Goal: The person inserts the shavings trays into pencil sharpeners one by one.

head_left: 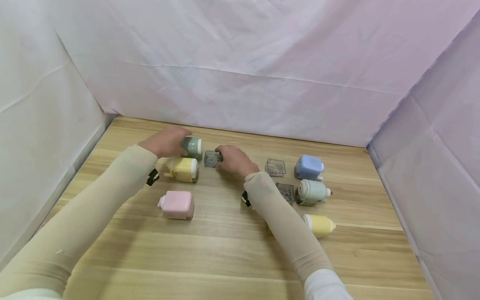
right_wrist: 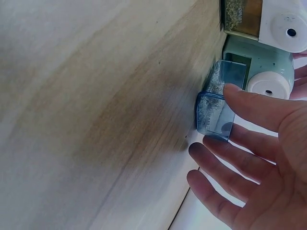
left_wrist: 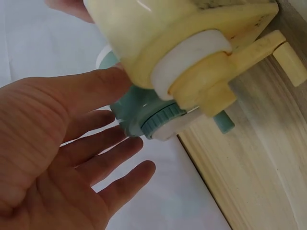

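My left hand (head_left: 168, 141) grips a green crank pencil sharpener (head_left: 193, 146) at the back left, thumb on one side and fingers on the other. The right wrist view shows the dark drawer opening in the front of this green sharpener (right_wrist: 261, 60), below its white pencil-hole ring. Just to its right, my right hand (head_left: 237, 160) pinches a clear bluish shavings drawer (right_wrist: 213, 112) between thumb and fingers. Shavings show through its walls. A yellow sharpener (head_left: 183, 168) with a crank stands right beside the green one, close to my left hand.
A pink sharpener (head_left: 178, 205) lies nearer on the left. Toward the right are blue (head_left: 309, 167), pale green (head_left: 312, 192) and yellow (head_left: 319, 225) sharpeners, the last partly behind my right sleeve. Two loose shavings drawers (head_left: 275, 167) stand near them. White cloth walls (head_left: 240, 100) border the wooden table.
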`<state>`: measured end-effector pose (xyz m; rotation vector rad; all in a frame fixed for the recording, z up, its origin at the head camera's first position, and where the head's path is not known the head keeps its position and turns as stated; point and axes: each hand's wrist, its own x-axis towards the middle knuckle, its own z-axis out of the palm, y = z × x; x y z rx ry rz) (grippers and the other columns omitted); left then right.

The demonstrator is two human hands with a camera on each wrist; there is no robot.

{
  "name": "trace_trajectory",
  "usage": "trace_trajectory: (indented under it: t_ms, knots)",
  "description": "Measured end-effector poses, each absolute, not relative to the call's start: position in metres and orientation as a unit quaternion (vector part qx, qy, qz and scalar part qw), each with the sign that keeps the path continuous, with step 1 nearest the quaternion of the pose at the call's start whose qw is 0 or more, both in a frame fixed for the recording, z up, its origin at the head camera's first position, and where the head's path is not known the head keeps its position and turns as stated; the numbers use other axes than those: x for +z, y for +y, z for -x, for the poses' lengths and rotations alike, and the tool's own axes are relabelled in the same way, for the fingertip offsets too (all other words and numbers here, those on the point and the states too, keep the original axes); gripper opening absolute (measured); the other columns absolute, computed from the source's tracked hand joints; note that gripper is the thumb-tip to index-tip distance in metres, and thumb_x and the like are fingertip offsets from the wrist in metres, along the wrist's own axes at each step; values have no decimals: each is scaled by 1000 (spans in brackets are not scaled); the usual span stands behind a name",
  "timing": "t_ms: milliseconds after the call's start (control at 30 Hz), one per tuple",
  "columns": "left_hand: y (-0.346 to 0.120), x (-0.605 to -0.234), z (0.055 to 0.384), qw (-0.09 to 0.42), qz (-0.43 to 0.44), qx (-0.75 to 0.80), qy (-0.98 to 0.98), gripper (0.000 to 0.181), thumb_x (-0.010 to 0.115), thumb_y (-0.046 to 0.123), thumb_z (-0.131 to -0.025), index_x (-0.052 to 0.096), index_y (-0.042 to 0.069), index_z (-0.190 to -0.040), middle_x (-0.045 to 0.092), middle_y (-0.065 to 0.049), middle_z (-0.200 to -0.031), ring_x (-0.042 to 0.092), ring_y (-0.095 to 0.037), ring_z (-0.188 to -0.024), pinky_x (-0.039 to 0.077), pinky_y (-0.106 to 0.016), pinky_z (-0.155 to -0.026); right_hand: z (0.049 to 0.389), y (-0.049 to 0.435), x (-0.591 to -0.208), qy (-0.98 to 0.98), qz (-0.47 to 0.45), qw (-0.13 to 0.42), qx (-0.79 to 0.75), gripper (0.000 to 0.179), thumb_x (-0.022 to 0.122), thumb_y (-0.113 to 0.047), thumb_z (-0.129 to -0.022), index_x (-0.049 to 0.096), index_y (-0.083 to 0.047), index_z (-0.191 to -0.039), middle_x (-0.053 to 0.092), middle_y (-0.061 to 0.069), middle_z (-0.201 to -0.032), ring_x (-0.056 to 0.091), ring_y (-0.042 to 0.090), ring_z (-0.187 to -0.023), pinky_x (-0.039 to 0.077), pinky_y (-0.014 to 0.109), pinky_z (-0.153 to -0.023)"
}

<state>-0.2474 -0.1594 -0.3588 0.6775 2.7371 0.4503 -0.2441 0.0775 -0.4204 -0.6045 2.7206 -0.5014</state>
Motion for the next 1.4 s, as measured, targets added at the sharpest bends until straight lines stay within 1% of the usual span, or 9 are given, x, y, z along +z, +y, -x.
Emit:
trace_trajectory:
  t_ms: [133, 300, 533, 800, 933, 1200, 1300, 1400]
  knots:
    - [-156, -362, 246, 133, -245, 155, 948, 49, 80, -5, -91, 62, -12, -136, 70, -28, -129, 69, -42, -116, 59, -55, -101, 244, 76, -421, 950, 208, 153, -176, 59, 79, -22, -100, 58, -7, -154, 66, 12, -149, 64, 29, -135, 53, 45, -114]
    - [-152, -366, 246, 115, -241, 151, 952, 42, 78, -12, -89, 68, -12, -129, 73, -28, -124, 71, -43, -115, 60, -55, -101, 243, 75, -420, 952, 208, 157, -163, 60, 78, -24, -102, 56, -7, -155, 64, 12, -152, 63, 29, -137, 52, 45, -116]
    - [-149, -368, 250, 106, -233, 157, 954, 40, 79, -15, -86, 71, -12, -125, 74, -29, -121, 72, -43, -112, 61, -54, -99, 244, 72, -419, 953, 207, 155, -158, 61, 78, -25, -101, 56, -8, -156, 62, 11, -155, 60, 29, -142, 51, 46, -118]
    - [-144, -368, 248, 90, -225, 163, 956, 32, 76, -17, -85, 74, -11, -116, 76, -28, -115, 72, -40, -105, 62, -53, -95, 246, 67, -423, 957, 212, 130, -152, 60, 78, -29, -101, 57, -8, -154, 67, 11, -147, 65, 27, -134, 55, 46, -113]
    - [-142, -368, 247, 86, -224, 164, 957, 32, 75, -17, -85, 74, -11, -116, 76, -28, -115, 72, -39, -104, 62, -53, -95, 247, 64, -423, 958, 209, 123, -155, 59, 78, -29, -101, 58, -9, -153, 66, 10, -148, 64, 26, -134, 55, 46, -112]
    - [-140, -367, 248, 82, -226, 164, 957, 35, 76, -17, -85, 73, -12, -120, 75, -29, -120, 72, -40, -108, 61, -53, -97, 250, 61, -423, 954, 214, 128, -166, 58, 75, -28, -103, 57, -7, -154, 64, 11, -152, 63, 28, -137, 54, 46, -113]
    - [-140, -366, 248, 83, -227, 157, 957, 37, 78, -16, -86, 72, -12, -122, 74, -29, -123, 72, -41, -111, 61, -53, -98, 251, 60, -424, 952, 216, 130, -175, 57, 74, -28, -104, 56, -7, -154, 66, 10, -149, 65, 26, -132, 55, 44, -111]
    - [-140, -365, 248, 86, -228, 154, 958, 37, 78, -15, -86, 72, -11, -122, 74, -28, -123, 72, -41, -111, 62, -54, -98, 253, 59, -425, 948, 217, 131, -190, 53, 75, -27, -104, 60, -7, -150, 70, 9, -139, 68, 23, -120, 57, 42, -103]
